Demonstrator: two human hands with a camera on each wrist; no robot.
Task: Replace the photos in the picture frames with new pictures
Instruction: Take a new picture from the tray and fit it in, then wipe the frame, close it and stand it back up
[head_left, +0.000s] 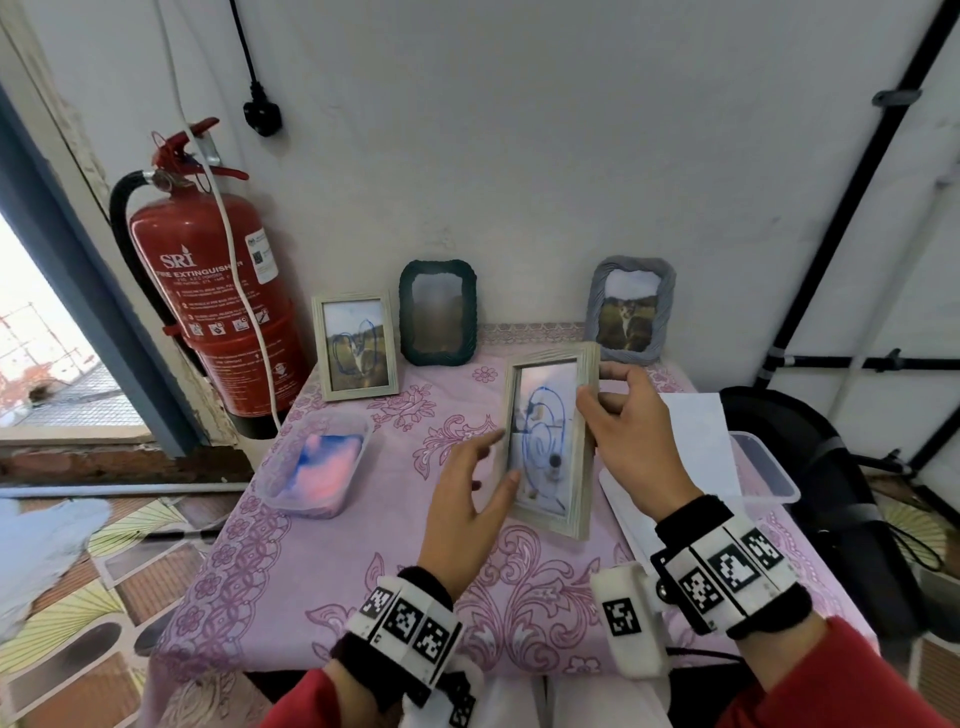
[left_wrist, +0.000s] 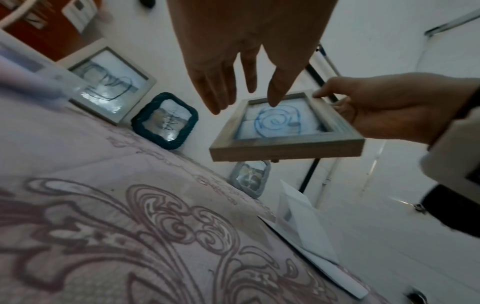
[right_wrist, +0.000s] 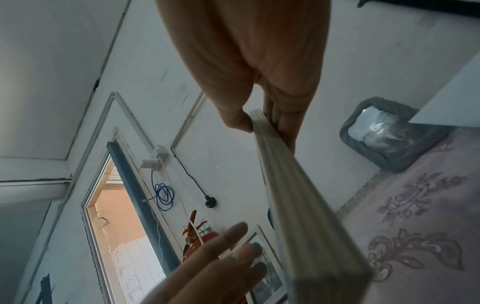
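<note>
The right hand is pinching the light wooden frame by its right edge, thumb on the front and fingers behind, holding it lifted above the middle of the counter with the blue-scribbled picture facing the person. The left hand is hovering at the frame's 9 o'clock side, its grip wide and holding nothing, fingers straight, fingertips just at the glass; whether they are touching it is unclear. At the counter's 12 o'clock edge, three more frames are leaning against the wall: a pale wooden frame, a dark green frame, and a grey frame. A plastic tub is sitting at 9 o'clock, white paper sheets at 3 o'clock.
</note>
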